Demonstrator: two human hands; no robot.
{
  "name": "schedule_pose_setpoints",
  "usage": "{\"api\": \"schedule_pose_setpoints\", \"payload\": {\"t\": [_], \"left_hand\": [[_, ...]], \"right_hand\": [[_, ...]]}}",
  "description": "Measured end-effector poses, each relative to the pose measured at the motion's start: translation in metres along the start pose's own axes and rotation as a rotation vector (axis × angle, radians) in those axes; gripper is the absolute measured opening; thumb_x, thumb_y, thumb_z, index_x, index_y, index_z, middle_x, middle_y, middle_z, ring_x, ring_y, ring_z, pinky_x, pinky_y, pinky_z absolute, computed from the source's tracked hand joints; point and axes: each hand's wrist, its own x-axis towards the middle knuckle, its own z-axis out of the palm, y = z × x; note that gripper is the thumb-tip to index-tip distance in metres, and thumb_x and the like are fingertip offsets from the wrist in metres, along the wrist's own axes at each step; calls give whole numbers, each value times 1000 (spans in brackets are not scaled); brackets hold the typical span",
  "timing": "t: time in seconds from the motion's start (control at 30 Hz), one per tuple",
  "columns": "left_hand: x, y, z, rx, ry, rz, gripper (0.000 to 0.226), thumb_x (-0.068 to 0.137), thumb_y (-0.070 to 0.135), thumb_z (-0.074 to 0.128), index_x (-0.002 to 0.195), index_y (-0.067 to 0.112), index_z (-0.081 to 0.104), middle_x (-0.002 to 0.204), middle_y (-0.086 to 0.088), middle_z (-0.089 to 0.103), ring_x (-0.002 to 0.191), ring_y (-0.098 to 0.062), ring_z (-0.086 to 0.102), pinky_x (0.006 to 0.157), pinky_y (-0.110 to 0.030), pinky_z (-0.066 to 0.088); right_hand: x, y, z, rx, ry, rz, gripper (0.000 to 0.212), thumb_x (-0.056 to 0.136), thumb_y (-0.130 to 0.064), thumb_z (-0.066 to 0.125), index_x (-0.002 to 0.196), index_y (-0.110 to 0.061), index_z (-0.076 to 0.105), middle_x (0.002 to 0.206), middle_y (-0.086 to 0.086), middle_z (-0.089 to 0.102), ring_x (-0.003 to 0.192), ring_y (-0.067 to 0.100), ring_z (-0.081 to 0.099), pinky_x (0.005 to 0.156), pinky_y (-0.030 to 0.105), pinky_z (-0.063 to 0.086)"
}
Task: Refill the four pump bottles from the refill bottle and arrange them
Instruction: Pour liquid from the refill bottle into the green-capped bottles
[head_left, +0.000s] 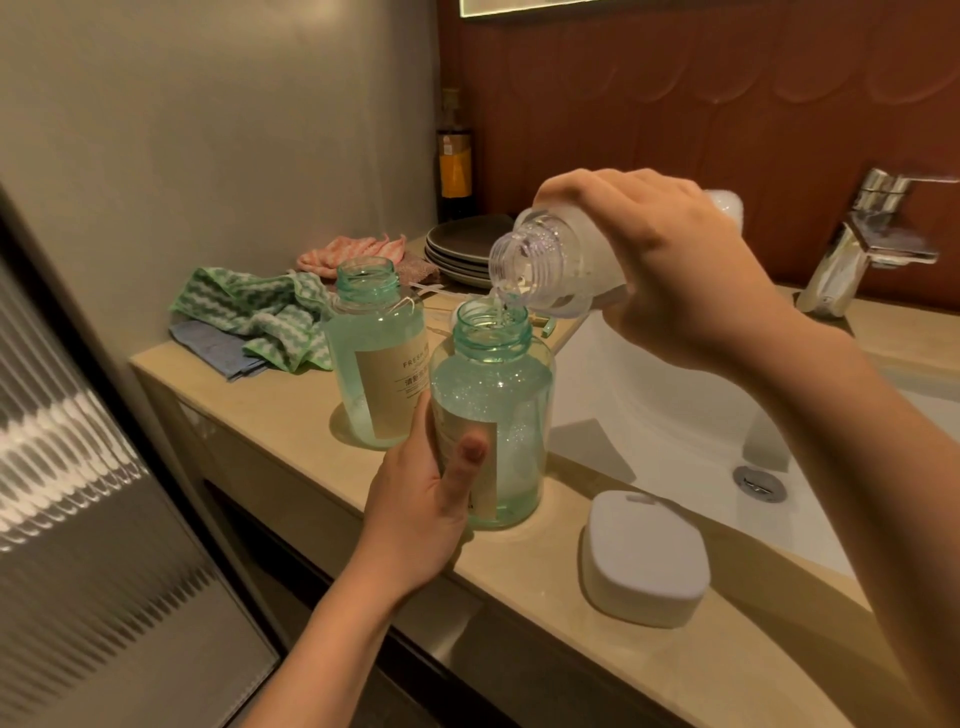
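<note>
Bare left hand (415, 519), bare right hand (675, 270), left forearm (322, 639) and right forearm (857, 441) unsleeved, thumbnail (474, 449) short.

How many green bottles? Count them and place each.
2. Near bottle: at the counter edge, in the left hand. Far bottle: behind it, beside the cloth. More may be hidden.
</note>
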Motion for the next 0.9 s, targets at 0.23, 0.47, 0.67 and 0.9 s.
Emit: {"api": "schedule_pose_setpoints", "payload": {"t": [0.23,0.47,0.67,0.9], "left_hand": [[0,2,0,0,-2,4,77,64,91,23,128,49,34,126,31,51,118,6,48,94,-24,42],[0,0,0,-2,3,4,86,65,91,24,132,40,37,127,24,54,120,1,49,98,-34,43],[-1,0,0,-9,5,-1,87,65,91,25,133,38,37,127,21,55,120,-1,50,99,-39,44],[-1,0,0,-2,2,4,87,65,91,24,133,38,37,126,22,55,118,1,51,97,-36,45]], "right_hand": [[0,0,0,2,-1,0,72,62,8,74,125,-15,48,114,7,59,98,30,53,80,32,30],[0,-1,0,-3,3,-2,73,61,10,73,126,-14,49,115,8,59,98,31,53,79,33,30],[0,0,0,3,-1,3,73,63,9,73,127,-15,48,116,7,59,100,30,52,81,33,30],[0,-1,0,7,-6,8,74,63,9,74,127,-15,47,118,7,59,102,30,53,83,37,36]]}}
